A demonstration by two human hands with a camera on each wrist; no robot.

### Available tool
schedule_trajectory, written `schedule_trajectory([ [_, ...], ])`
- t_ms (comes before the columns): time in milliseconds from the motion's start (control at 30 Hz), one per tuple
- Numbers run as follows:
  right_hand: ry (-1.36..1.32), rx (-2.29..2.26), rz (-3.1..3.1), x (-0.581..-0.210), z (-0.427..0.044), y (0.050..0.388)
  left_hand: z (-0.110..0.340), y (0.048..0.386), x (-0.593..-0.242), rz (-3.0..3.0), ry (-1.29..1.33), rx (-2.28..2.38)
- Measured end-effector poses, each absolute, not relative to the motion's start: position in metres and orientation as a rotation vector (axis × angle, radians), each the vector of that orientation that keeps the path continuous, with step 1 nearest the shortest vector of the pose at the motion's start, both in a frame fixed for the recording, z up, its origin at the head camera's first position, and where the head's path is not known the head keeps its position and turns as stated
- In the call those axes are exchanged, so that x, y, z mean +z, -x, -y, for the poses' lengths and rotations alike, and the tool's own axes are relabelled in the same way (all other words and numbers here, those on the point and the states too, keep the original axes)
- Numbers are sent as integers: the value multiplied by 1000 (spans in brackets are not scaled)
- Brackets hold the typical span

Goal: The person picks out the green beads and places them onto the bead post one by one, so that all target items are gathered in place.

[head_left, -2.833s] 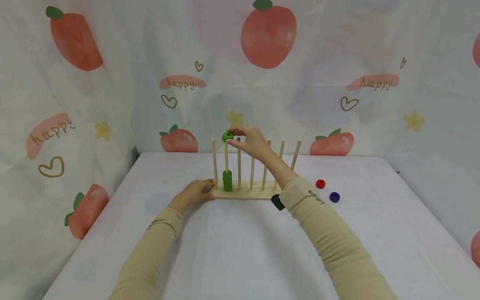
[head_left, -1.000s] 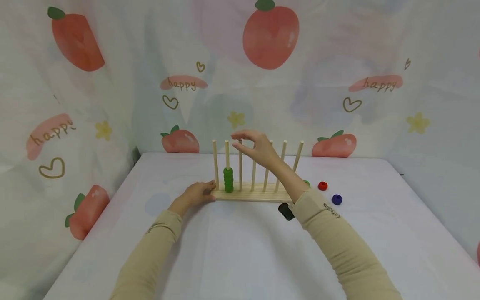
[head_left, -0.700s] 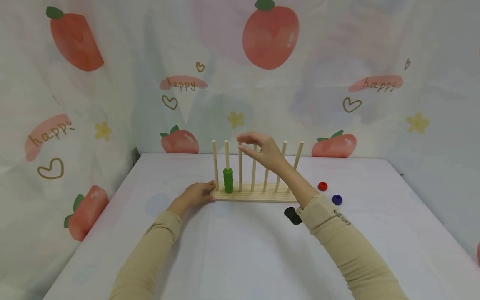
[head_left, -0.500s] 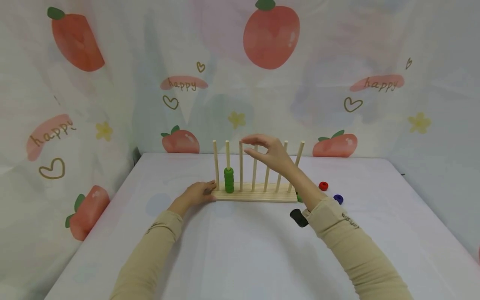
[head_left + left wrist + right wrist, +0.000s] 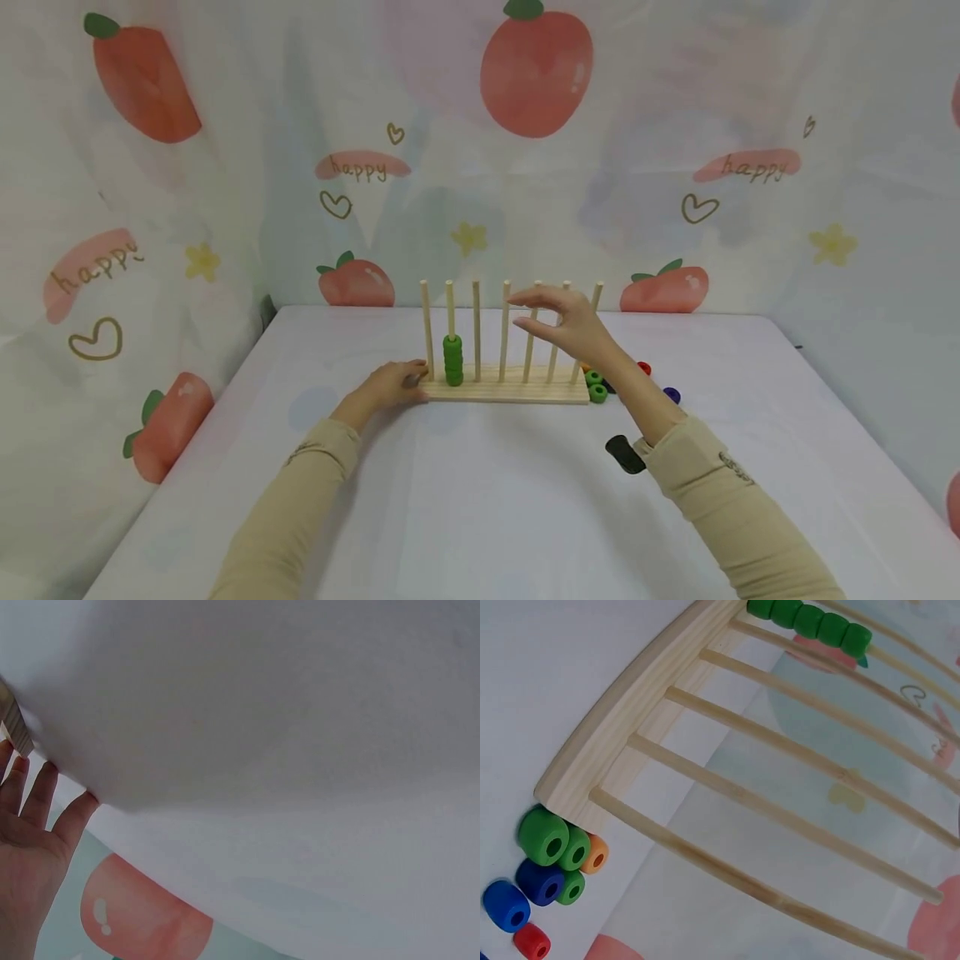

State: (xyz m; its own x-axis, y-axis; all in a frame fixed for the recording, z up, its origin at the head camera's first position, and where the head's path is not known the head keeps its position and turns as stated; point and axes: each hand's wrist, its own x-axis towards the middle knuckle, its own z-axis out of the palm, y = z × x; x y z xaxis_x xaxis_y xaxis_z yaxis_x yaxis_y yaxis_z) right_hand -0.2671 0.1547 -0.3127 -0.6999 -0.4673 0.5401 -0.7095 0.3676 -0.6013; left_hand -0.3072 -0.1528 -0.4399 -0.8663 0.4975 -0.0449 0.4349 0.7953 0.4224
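Observation:
In the head view a wooden peg rack (image 5: 502, 390) stands on the table with several upright pegs. Several green beads (image 5: 453, 361) are stacked low on its second peg from the left. My left hand (image 5: 386, 386) grips the rack's left end, thumb at the front and fingers behind. In the left wrist view its fingers (image 5: 37, 799) are spread by the end of the wood. My right hand (image 5: 566, 321) hovers over the rack's right half, thumb and fingers apart with nothing between them. The right wrist view shows the beaded peg beyond several bare pegs (image 5: 795, 754).
Loose beads lie off the rack's right end: green beads (image 5: 544, 835), an orange bead (image 5: 596, 853), a dark blue bead (image 5: 540, 881), a blue bead (image 5: 506, 905) and a red bead (image 5: 532, 941). My right forearm partly covers them in the head view. A patterned cloth backdrop (image 5: 540, 208) stands behind.
A green bead, pinched above the second peg earlier, now tops the stack there. My right hand has let go and moved right and lower, uncovering green beads. The left hand has stayed put.

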Motion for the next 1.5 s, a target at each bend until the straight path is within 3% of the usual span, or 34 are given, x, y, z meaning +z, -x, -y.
schedule_trajectory([
  [800, -963, 1046, 2256, -349, -211, 249, 156, 300, -439, -2844, -751, 652],
  [1500, -661, 929, 2691, -393, -275, 254, 152, 302, -441, -2835, -752, 672],
])
